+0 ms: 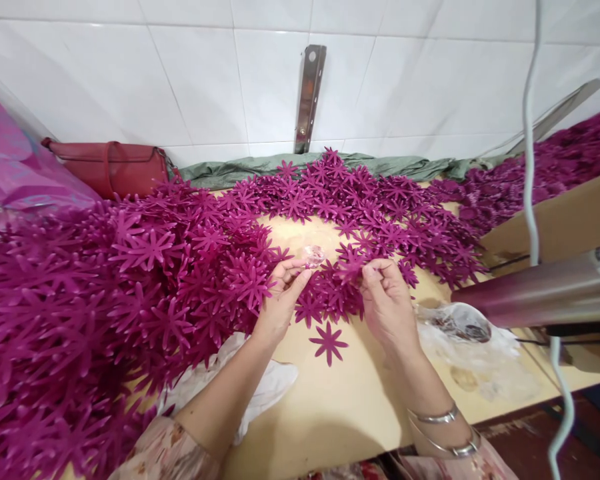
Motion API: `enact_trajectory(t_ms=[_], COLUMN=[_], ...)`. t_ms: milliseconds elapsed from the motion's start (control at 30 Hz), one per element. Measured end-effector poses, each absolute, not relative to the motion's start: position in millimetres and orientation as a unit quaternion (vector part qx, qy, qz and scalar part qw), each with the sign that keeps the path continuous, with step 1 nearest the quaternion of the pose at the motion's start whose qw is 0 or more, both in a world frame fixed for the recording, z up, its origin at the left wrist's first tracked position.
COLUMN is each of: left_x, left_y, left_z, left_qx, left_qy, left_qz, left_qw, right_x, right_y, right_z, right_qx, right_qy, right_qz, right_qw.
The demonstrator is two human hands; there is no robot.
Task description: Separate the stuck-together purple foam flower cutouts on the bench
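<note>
My left hand (281,293) is raised over the table with its fingers pinched round a small clear bead-like piece (313,255). My right hand (387,300) is closed on a magenta flower-shaped cutout (353,263), held close to the clear piece. Just below the hands one loose magenta flower (329,343) lies flat on the pale yellow table (340,407). A large heap of the same magenta flowers (130,280) covers the left side and curves behind the hands to the right.
A red bag (113,167) and a green cloth (260,167) lie against the white tiled wall. A clear plastic bag of small dark pieces (460,327) sits right of my right hand. A metal tube (535,293), a cardboard box (560,220) and a hanging cable (530,167) stand at right.
</note>
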State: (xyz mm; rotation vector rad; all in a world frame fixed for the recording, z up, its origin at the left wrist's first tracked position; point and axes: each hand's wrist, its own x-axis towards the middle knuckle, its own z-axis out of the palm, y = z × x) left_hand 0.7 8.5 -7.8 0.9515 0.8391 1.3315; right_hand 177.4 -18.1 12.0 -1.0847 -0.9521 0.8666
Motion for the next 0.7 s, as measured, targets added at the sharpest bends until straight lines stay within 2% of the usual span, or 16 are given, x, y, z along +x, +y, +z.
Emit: enact_trajectory(t_ms=[200,500,567,700], left_x=[0,2,2,1], left_y=[9,7,5,5], left_z=[-11,-2,0,-1], left_qx=[0.45,0.456,0.455,0.461], left_qy=[0.384,0.387,0.387,0.373], left_qz=[0.571,0.563,0.567,0.574], left_qw=[0.569,0.57,0.568,0.565], right_x=[178,183,181,176], right_y=[-15,-16,-19,-23], right_z=[6,6,7,12], right_qx=[-0.481,-0.517,-0.545,-0.584], right_qy=[-0.377,-0.436,-0.479,-0.594], right_qz=[0.463,0.408,0.352,0.13], right_qw=[0.642,0.614,0.592,0.537])
